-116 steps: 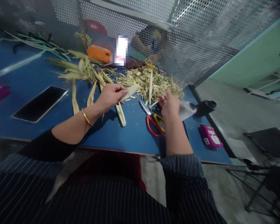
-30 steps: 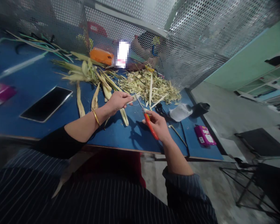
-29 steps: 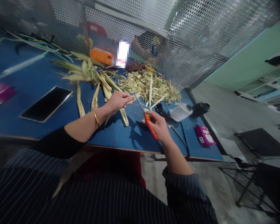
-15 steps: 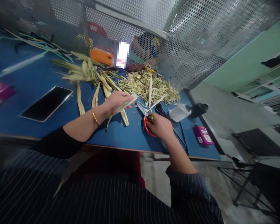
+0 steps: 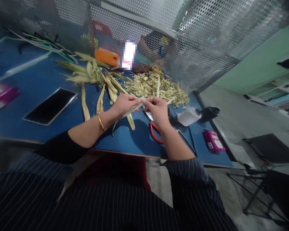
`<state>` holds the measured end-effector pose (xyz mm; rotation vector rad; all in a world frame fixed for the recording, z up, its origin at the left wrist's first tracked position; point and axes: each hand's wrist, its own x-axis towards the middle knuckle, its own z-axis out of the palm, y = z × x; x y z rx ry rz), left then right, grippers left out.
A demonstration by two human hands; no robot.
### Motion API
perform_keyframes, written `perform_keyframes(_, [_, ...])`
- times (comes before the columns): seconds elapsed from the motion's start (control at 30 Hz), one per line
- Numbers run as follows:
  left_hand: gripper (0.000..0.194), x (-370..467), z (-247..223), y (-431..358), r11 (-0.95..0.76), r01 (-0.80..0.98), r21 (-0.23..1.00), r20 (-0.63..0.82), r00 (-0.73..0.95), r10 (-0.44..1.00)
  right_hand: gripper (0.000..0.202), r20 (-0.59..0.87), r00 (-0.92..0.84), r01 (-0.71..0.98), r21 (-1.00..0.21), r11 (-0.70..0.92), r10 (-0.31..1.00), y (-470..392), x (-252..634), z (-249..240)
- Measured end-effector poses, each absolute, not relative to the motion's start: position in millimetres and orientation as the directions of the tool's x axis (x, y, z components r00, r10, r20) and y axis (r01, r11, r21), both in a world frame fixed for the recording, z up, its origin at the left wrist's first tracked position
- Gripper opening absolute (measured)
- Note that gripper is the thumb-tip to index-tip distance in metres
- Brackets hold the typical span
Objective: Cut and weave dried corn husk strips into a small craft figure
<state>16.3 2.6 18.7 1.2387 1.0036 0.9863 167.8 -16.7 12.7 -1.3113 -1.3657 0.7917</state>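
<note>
My left hand (image 5: pixel 125 104) is closed on a pale folded strip of husk (image 5: pixel 132 110), which slants up to the right above the blue table (image 5: pixel 120 141). Thumb and fingers of my right hand (image 5: pixel 158 110) pinch the strip's upper end, touching my left fingertips. Red-handled scissors (image 5: pixel 154 133) lie on the table, partly hidden beneath my right hand and wrist. Behind both hands is a heap of shredded husk pieces (image 5: pixel 156 85). Longer husk leaves (image 5: pixel 93 75) lie in a bunch to the left, and some dry ones hang toward me.
A phone (image 5: pixel 50 106) lies at left, near a purple packet (image 5: pixel 4 96). An orange packet (image 5: pixel 107 57) and a bright blurred screen (image 5: pixel 129 54) stand by the perforated metal screen (image 5: pixel 139 19). At right are a white bundle (image 5: pixel 189 116), a dark bottle (image 5: pixel 209 114) and another purple packet (image 5: pixel 214 141).
My right hand has let go of the scissors, leaving them on the table, and has moved up and left to pinch the strip's end. My left hand still holds the strip.
</note>
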Motion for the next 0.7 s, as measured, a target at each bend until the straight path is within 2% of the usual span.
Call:
perform_keyframes(0.1, [0.014,17.6,17.7,3.0,0.088,-0.055,0.995,-0.071,0.259,0.963,0.036,0.262,0.158,0.312,-0.928,0.204,0.952,-15.6,165.3,5.2])
perform_keyframes(0.2, [0.015,19.1,16.0,3.3,0.148,-0.103,0.984,-0.117,0.261,0.958,0.033,0.318,0.185,0.452,-0.868,0.207,0.93,-23.1,163.1,5.4])
perform_keyframes(0.33, [0.017,20.6,16.2,2.5,0.196,-0.173,0.965,-0.141,0.287,0.947,0.026,0.496,0.137,0.783,-0.584,0.213,0.857,-37.0,160.2,9.1])
perform_keyframes(0.4, [0.017,21.1,17.1,1.8,0.207,-0.185,0.961,-0.146,0.298,0.943,0.023,0.557,0.095,0.849,-0.478,0.225,0.825,-40.3,160.5,8.9])
perform_keyframes(0.43, [0.016,21.2,17.4,1.6,0.213,-0.189,0.958,-0.149,0.304,0.941,0.022,0.572,0.088,0.853,-0.466,0.235,0.816,-40.5,161.0,8.0])
perform_keyframes(0.5, [0.015,21.0,17.1,1.6,0.225,-0.213,0.951,-0.149,0.321,0.935,0.022,0.58,0.109,0.817,-0.515,0.26,0.807,-38.1,162.4,4.9])
perform_keyframes(0.63, [0.014,19.9,13.9,2.4,0.244,-0.283,0.928,-0.13,0.366,0.922,0.024,0.563,0.182,0.631,-0.695,0.343,0.806,-30.3,163.3,-2.5])
perform_keyframes(0.7, [0.015,19.5,12.7,2.3,0.248,-0.307,0.919,-0.117,0.388,0.914,0.025,0.557,0.197,0.575,-0.732,0.365,0.807,-28.6,162.7,-4.7])
